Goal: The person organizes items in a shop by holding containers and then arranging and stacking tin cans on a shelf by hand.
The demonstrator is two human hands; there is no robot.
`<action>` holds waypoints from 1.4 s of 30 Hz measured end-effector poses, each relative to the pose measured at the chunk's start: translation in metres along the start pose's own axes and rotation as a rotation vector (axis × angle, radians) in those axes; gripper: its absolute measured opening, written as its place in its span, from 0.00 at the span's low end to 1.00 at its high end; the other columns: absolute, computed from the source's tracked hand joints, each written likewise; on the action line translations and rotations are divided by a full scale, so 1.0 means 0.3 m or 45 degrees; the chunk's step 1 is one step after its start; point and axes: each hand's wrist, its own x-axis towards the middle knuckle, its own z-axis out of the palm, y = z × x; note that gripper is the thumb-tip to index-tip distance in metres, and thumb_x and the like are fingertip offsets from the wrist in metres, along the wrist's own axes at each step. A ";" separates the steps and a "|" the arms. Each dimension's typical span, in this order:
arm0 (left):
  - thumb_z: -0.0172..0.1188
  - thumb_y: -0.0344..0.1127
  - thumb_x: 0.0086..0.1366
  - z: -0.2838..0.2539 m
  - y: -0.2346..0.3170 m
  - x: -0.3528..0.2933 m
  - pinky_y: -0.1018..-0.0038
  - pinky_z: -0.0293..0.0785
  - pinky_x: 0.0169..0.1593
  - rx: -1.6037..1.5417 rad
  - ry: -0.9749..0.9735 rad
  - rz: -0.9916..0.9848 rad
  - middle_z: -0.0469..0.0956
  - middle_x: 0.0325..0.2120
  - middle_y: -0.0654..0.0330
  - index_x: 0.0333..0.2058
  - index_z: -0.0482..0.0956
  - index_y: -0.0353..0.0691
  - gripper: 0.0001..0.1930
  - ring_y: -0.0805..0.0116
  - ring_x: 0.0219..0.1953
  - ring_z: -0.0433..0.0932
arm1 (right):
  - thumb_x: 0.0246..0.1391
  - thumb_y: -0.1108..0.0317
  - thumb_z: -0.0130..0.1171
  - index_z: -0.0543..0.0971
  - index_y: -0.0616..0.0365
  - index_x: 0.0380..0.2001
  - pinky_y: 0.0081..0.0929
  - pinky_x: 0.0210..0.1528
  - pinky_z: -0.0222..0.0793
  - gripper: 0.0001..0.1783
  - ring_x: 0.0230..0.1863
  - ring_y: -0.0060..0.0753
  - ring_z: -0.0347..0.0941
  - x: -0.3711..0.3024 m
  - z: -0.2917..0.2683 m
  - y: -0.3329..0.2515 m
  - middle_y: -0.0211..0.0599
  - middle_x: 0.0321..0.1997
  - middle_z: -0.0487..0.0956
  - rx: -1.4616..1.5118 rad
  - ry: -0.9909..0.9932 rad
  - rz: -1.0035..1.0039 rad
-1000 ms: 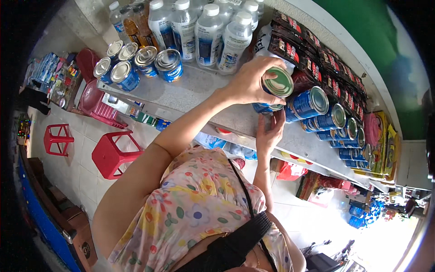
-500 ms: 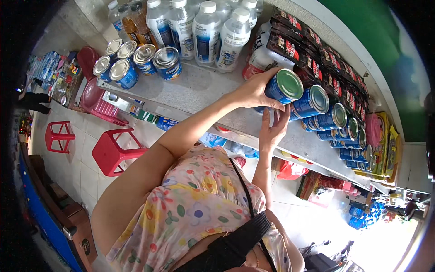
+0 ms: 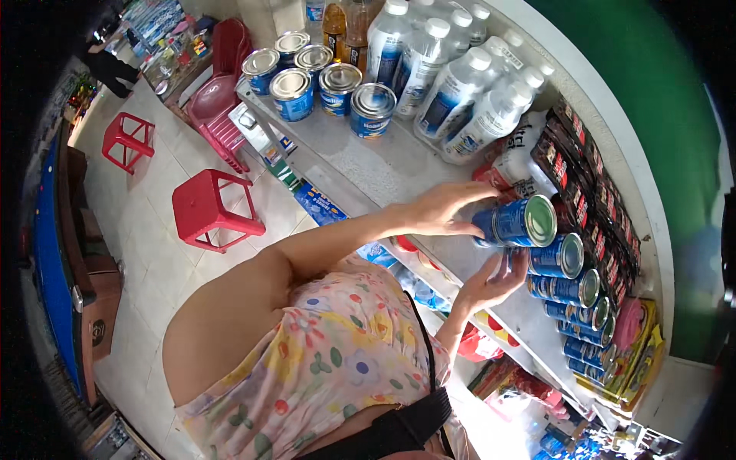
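A row of blue cans with green-tinted ends (image 3: 566,256) runs along the shelf, toward the lower right. At the row's left end is one can (image 3: 506,224), larger in view than the others. Beside it, my left hand (image 3: 441,211) is open, its thumb and fingers spread around the can's near side without closing on it. My right hand (image 3: 491,282) lies just below that can, palm up, with its fingers extended against or close to the cans; whether they touch is hard to see. Another group of blue cans with silver lids (image 3: 373,107) stands at the shelf's left end.
Clear plastic bottles with white caps (image 3: 452,92) stand behind. Black packets (image 3: 586,165) hang or lie along the wall, beside a white and red bag (image 3: 515,161). Yellow packs (image 3: 642,353) are farther along. Red stools (image 3: 207,211) and a red chair (image 3: 218,107) stand on the tiled floor.
My left hand has loosened from the can and drawn back to the left, fingers spreading. The can now sits at the row's end. The whole view has turned, shifting the shelf.
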 end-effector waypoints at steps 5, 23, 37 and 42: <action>0.67 0.30 0.53 -0.341 -0.111 -0.243 0.72 0.71 0.46 0.378 0.959 -0.372 0.74 0.43 0.56 0.48 0.70 0.36 0.24 0.65 0.44 0.74 | 0.52 0.76 0.57 0.70 0.65 0.48 0.35 0.48 0.69 0.19 0.46 0.39 0.73 -0.116 -0.011 -0.022 0.47 0.49 0.74 0.003 -0.210 0.089; 0.76 0.41 0.45 -0.654 -0.365 -0.345 0.67 0.64 0.57 0.797 1.125 -0.685 0.69 0.51 0.47 0.56 0.59 0.30 0.45 0.57 0.52 0.70 | 0.30 0.57 0.75 0.58 0.62 0.57 0.42 0.55 0.65 0.52 0.55 0.55 0.64 -0.051 0.819 -0.218 0.54 0.51 0.68 -0.031 -0.719 0.056; 0.77 0.43 0.42 -0.623 -0.326 -0.337 0.63 0.64 0.56 0.702 1.180 -0.633 0.70 0.50 0.48 0.53 0.64 0.30 0.43 0.55 0.51 0.71 | 0.31 0.63 0.75 0.65 0.64 0.53 0.39 0.52 0.67 0.44 0.49 0.51 0.72 -0.011 0.339 -0.049 0.52 0.48 0.74 -0.289 -0.265 0.082; 0.76 0.30 0.44 -0.465 -0.184 -0.295 0.68 0.69 0.55 -0.082 1.061 -0.504 0.70 0.50 0.53 0.52 0.66 0.35 0.37 0.65 0.50 0.72 | 0.39 0.63 0.71 0.60 0.70 0.58 0.39 0.55 0.65 0.46 0.53 0.56 0.70 -0.051 0.270 -0.016 0.61 0.52 0.71 -0.320 -0.346 0.091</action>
